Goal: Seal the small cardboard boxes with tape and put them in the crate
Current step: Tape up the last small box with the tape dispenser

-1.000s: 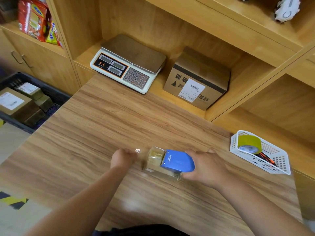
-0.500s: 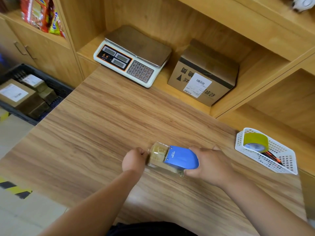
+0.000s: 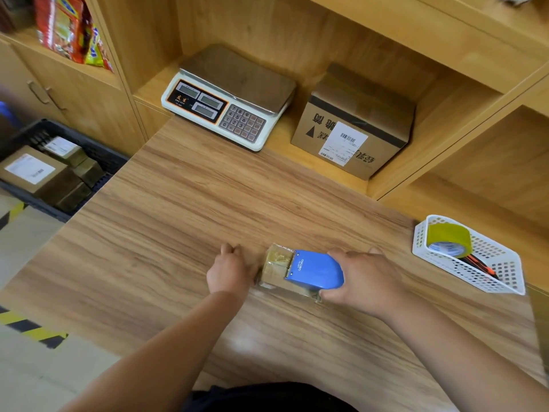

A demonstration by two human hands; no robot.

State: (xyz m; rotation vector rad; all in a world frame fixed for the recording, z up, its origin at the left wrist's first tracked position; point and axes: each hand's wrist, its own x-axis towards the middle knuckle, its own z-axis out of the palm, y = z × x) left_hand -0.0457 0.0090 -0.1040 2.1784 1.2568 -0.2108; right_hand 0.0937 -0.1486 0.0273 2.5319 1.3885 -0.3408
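Crosswise, small box [image 3: 273, 267] lying left–right, right hand [image 3: 365, 281] gripping blue dispenser [image 3: 316, 270] — blade leftward, left hand [image 3: 227, 273] grip unclear.

Box [image 3: 274, 263] mostly hidden by tape dispenser [image 3: 315, 270]; crate [image 3: 101, 154] cut off L.

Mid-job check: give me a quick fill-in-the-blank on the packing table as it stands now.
1. The right hand grips a ____ tape dispenser on top of the small box.
2. The yellow-green tape roll lies in a ____ basket.
3. The scale stands to the ____ of the large carton.
Missing words: blue; white; left.
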